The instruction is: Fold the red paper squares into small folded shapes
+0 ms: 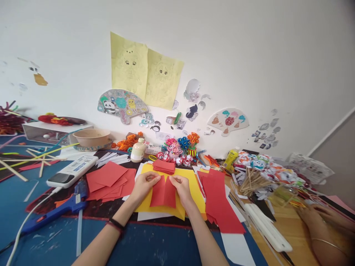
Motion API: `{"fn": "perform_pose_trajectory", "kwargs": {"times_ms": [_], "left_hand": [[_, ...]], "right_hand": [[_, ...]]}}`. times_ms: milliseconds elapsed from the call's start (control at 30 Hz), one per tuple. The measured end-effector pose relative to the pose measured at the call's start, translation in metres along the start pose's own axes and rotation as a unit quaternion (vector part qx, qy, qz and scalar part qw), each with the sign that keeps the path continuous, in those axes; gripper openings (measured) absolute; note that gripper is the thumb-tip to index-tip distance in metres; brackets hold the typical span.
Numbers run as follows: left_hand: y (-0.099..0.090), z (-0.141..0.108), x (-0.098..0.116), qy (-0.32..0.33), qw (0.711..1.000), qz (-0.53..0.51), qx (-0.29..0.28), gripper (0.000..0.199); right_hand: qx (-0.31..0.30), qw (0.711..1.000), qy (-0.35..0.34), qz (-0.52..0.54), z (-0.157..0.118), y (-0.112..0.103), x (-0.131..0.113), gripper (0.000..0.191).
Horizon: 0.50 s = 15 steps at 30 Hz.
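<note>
A red paper piece with a crease down its middle is held over yellow sheets. My left hand pinches its upper left corner between thumb and fingers. At the upper right corner, my right hand grips the same piece. Just beyond both hands lies a small stack of folded red paper. Loose red squares are spread to the left, and longer red sheets overlap on the right.
A blue glue gun and a white power strip lie at the left. A glue bottle and paper flowers stand behind. Another white strip is at the right, near another person's hands.
</note>
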<state>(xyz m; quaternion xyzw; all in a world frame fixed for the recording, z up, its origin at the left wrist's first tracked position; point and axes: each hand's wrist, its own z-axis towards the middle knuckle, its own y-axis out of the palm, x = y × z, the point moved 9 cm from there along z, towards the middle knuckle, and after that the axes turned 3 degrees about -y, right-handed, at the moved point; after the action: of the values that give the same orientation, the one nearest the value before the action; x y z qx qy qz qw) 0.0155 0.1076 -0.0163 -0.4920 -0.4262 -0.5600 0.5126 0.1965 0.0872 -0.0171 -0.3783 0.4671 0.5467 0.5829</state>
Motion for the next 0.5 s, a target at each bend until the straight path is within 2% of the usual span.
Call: {"fn": "perform_pose_trajectory", "kwargs": {"times_ms": [67, 167, 233, 400, 500], "left_hand": [[-0.001, 0.001, 0.003, 0.001, 1.000, 0.013, 0.000, 0.033], [-0.008, 0.000, 0.015, 0.036, 0.998, 0.042, 0.039, 0.031], [-0.009, -0.002, 0.021, 0.043, 0.997, 0.034, 0.047, 0.033], [0.014, -0.007, 0.015, -0.003, 0.997, -0.042, -0.062, 0.038], [0.011, -0.007, 0.010, -0.016, 0.999, -0.026, -0.040, 0.040]], "right_hand": [[-0.008, 1.000, 0.012, 0.024, -0.001, 0.002, -0.003, 0.031], [-0.057, 0.992, 0.056, 0.100, -0.006, 0.015, -0.006, 0.054], [-0.081, 0.986, 0.061, 0.132, -0.009, 0.022, -0.011, 0.064], [-0.063, 0.988, 0.043, 0.136, -0.009, 0.020, -0.014, 0.046], [-0.038, 0.989, 0.053, 0.134, -0.007, 0.014, -0.008, 0.044]]}}
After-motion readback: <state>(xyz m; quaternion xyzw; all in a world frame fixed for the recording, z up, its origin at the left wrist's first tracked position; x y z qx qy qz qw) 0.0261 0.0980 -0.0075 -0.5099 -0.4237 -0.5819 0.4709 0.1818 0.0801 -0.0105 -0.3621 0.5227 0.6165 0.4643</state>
